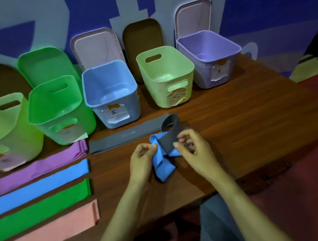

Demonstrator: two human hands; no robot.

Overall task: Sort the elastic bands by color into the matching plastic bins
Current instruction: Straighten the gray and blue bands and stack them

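Seen from above, two bare hands work at the near middle of a wooden desk (238, 129), handling two elastic bands that are tangled together. The left hand (142, 160) has its fingers curled and pinches a crumpled blue band (164, 167) near its top edge. The right hand (195, 152), fingers also curled, pinches a grey band (173, 130) that arches up in a loop on the far side of the blue one and seems to wrap over it. Both bands sit between the hands, at or just above the desk.

Flat bands lie in rows on the left: a grey stack (123, 137) farthest, then purple bands (33, 170), a blue strip (34, 190), a green strip (37, 212) and a pink strip (43, 234) nearest. Five open bins line the far edge, from left to right: a pale green bin (0, 127), a bright green bin (57, 108), a blue bin (111, 94), a yellowish bin (165, 74) and a purple bin (210, 55).

The bands look thin, light, floppy and stretchy, and probably cling to each other. A fingertip pinch on a free edge or loop suits them best, easing the blue one out of the grey loop rather than tugging. It belongs in the blue bin; no grey bin is visible.
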